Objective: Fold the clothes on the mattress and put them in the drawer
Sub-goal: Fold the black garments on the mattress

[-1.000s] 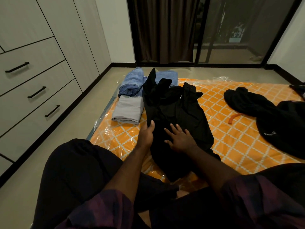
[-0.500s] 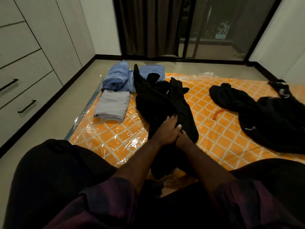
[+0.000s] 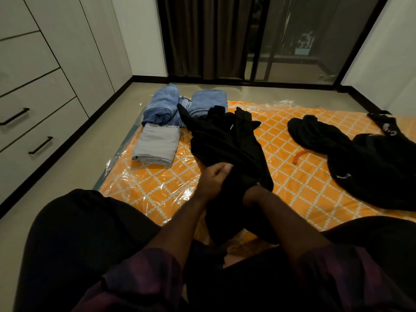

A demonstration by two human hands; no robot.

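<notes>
Midway: left hand (image 3: pixel 215 176) grips black garment (image 3: pixel 227 143), right hand (image 3: pixel 253 192) buried in cloth, grip unclear; grey (image 3: pixel 155 146) and blue (image 3: pixel 162 106) pieces folded; black pile (image 3: pixel 360 158) waits; drawers (image 3: pixel 33 122) closed.

The right hand (image 3: pixel 252 194) is mostly buried under the black garment (image 3: pixel 227 145); its fingers can't be seen. Right of that garment, the dark clothes pile (image 3: pixel 369 167) runs off the frame edge, its white lettering too small to read. Left of it, the drawers (image 3: pixel 33 122) are cropped.
</notes>
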